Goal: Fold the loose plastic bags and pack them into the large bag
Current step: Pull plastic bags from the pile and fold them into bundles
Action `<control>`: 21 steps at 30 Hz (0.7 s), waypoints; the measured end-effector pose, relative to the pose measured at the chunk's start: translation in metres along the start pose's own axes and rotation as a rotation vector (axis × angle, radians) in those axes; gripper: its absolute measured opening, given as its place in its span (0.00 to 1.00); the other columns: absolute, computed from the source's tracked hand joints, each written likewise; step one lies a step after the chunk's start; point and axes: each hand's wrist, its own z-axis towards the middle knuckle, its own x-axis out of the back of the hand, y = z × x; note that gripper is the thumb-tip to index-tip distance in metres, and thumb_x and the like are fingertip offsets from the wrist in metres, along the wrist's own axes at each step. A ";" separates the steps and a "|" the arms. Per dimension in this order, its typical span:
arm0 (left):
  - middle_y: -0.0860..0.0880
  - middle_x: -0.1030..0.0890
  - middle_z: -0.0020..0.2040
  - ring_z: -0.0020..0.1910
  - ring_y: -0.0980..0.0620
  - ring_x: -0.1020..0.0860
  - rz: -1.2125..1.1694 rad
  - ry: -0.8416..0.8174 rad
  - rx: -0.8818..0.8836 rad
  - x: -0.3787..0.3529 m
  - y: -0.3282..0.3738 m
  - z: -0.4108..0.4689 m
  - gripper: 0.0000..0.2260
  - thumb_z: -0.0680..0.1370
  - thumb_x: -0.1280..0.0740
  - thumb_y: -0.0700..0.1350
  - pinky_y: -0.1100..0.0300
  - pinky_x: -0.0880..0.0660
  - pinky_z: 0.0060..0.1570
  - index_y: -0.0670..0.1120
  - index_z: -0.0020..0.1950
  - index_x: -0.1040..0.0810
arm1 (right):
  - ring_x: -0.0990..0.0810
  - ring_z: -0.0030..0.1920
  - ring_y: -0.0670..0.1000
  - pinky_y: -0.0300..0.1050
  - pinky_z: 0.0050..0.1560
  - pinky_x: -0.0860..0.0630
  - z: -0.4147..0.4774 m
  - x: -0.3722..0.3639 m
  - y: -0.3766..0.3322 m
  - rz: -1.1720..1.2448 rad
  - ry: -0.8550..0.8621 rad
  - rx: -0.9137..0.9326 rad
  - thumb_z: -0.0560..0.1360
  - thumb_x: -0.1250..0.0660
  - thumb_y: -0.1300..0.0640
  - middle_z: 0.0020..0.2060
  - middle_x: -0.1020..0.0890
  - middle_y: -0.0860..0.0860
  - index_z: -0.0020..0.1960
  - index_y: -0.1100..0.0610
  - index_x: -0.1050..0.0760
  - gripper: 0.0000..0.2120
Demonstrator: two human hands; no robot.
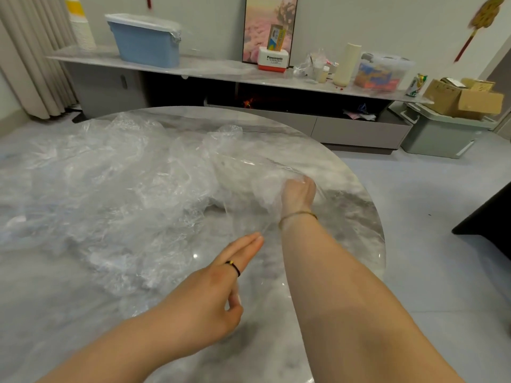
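Observation:
A heap of clear, crumpled plastic bags (110,189) covers the left and middle of the round marble table (345,217). My right hand (298,194) reaches out over the right side of the table and grips a bunched clear plastic bag (262,175), its fingers curled into the film. My left hand (221,283) hovers nearer to me with its fingers straight and pointing toward the bag's near edge, holding nothing. I cannot tell which of the bags is the large one.
The table edge curves close on the right, with grey floor (428,258) beyond. A long low cabinet (249,78) along the wall carries a blue bin (146,42), boxes and bottles. A grey crate (442,134) with cardboard boxes stands at the right. A dark furniture corner (489,225) juts in.

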 end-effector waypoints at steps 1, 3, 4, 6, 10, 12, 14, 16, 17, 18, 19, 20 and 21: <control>0.85 0.69 0.51 0.53 0.62 0.29 0.000 -0.011 0.004 0.001 0.000 -0.001 0.37 0.78 0.40 0.40 0.73 0.33 0.56 0.72 0.57 0.65 | 0.29 0.63 0.61 0.42 0.53 0.33 0.007 -0.002 0.002 -0.005 0.022 -0.003 0.79 0.46 0.67 0.64 0.29 0.64 0.68 0.67 0.37 0.18; 0.85 0.70 0.50 0.53 0.63 0.30 -0.007 -0.004 0.014 0.005 -0.004 0.000 0.37 0.78 0.39 0.40 0.73 0.33 0.56 0.72 0.58 0.65 | 0.27 0.62 0.59 0.41 0.55 0.31 0.020 -0.008 0.004 -0.026 0.054 0.023 0.78 0.44 0.65 0.62 0.27 0.61 0.67 0.64 0.36 0.17; 0.85 0.70 0.52 0.53 0.64 0.30 -0.012 0.002 0.023 0.007 -0.005 0.000 0.38 0.77 0.39 0.41 0.73 0.33 0.57 0.72 0.58 0.65 | 0.27 0.61 0.59 0.43 0.57 0.31 0.025 -0.013 0.007 -0.047 0.061 0.035 0.78 0.43 0.63 0.62 0.27 0.60 0.67 0.62 0.36 0.17; 0.82 0.69 0.55 0.52 0.65 0.29 -0.027 0.021 0.037 0.009 -0.009 0.001 0.38 0.77 0.39 0.41 0.75 0.34 0.57 0.72 0.58 0.65 | 0.28 0.61 0.58 0.46 0.60 0.31 0.032 -0.020 0.017 -0.242 0.054 0.110 0.77 0.39 0.60 0.62 0.28 0.59 0.66 0.62 0.36 0.18; 0.79 0.69 0.57 0.53 0.65 0.29 -0.040 0.036 0.053 0.009 -0.013 0.005 0.37 0.77 0.39 0.41 0.80 0.38 0.57 0.72 0.59 0.65 | 0.29 0.61 0.55 0.43 0.57 0.33 0.035 -0.016 0.031 -0.915 0.092 0.417 0.78 0.40 0.56 0.59 0.27 0.56 0.62 0.61 0.34 0.15; 0.79 0.69 0.57 0.53 0.65 0.29 -0.040 0.035 0.053 0.008 -0.012 0.007 0.37 0.77 0.39 0.41 0.80 0.37 0.57 0.72 0.58 0.65 | 0.25 0.56 0.57 0.43 0.49 0.32 0.034 -0.016 0.033 -0.988 0.037 0.421 0.80 0.45 0.57 0.55 0.23 0.57 0.65 0.61 0.36 0.15; 0.81 0.66 0.59 0.55 0.65 0.31 -0.045 0.042 0.055 0.008 -0.013 0.008 0.37 0.77 0.39 0.41 0.77 0.36 0.59 0.72 0.58 0.65 | 0.22 0.52 0.59 0.43 0.43 0.35 0.027 -0.015 0.038 -0.946 -0.058 0.456 0.80 0.48 0.60 0.48 0.21 0.58 0.63 0.60 0.35 0.13; 0.80 0.60 0.59 0.58 0.65 0.31 -0.052 0.063 0.054 0.008 -0.015 0.008 0.38 0.77 0.38 0.40 0.76 0.36 0.59 0.72 0.57 0.65 | 0.24 0.54 0.58 0.44 0.46 0.34 0.018 -0.011 0.044 -0.972 -0.177 0.591 0.80 0.48 0.60 0.49 0.23 0.56 0.65 0.59 0.34 0.14; 0.79 0.59 0.59 0.58 0.65 0.31 -0.054 0.075 0.054 0.008 -0.015 0.008 0.38 0.77 0.38 0.40 0.76 0.35 0.58 0.72 0.56 0.65 | 0.26 0.58 0.57 0.44 0.50 0.34 0.014 -0.008 0.047 -1.017 -0.259 0.673 0.80 0.48 0.61 0.53 0.24 0.55 0.67 0.58 0.35 0.16; 0.80 0.59 0.58 0.57 0.67 0.31 -0.049 0.079 0.054 0.008 -0.015 0.008 0.38 0.77 0.38 0.40 0.76 0.35 0.58 0.72 0.56 0.65 | 0.29 0.60 0.56 0.45 0.55 0.35 0.012 -0.005 0.051 -1.082 -0.333 0.746 0.80 0.48 0.61 0.59 0.26 0.55 0.69 0.58 0.36 0.18; 0.81 0.62 0.57 0.55 0.69 0.31 -0.043 0.077 0.057 0.008 -0.014 0.008 0.38 0.77 0.38 0.40 0.76 0.35 0.57 0.72 0.56 0.66 | 0.31 0.63 0.56 0.45 0.59 0.36 0.010 -0.002 0.055 -1.173 -0.387 0.804 0.80 0.48 0.61 0.63 0.29 0.54 0.70 0.57 0.38 0.19; 0.82 0.64 0.55 0.53 0.71 0.31 -0.038 0.070 0.063 0.008 -0.013 0.008 0.38 0.77 0.38 0.40 0.76 0.35 0.57 0.72 0.56 0.66 | 0.34 0.66 0.55 0.46 0.63 0.39 0.011 -0.001 0.058 -1.252 -0.405 0.838 0.80 0.49 0.61 0.67 0.32 0.55 0.71 0.57 0.39 0.20; 0.83 0.66 0.54 0.51 0.72 0.31 -0.038 0.063 0.067 0.008 -0.013 0.007 0.38 0.77 0.38 0.40 0.76 0.35 0.56 0.72 0.56 0.66 | 0.38 0.70 0.55 0.47 0.67 0.42 0.013 0.000 0.058 -1.303 -0.413 0.824 0.81 0.50 0.60 0.71 0.37 0.55 0.73 0.57 0.42 0.20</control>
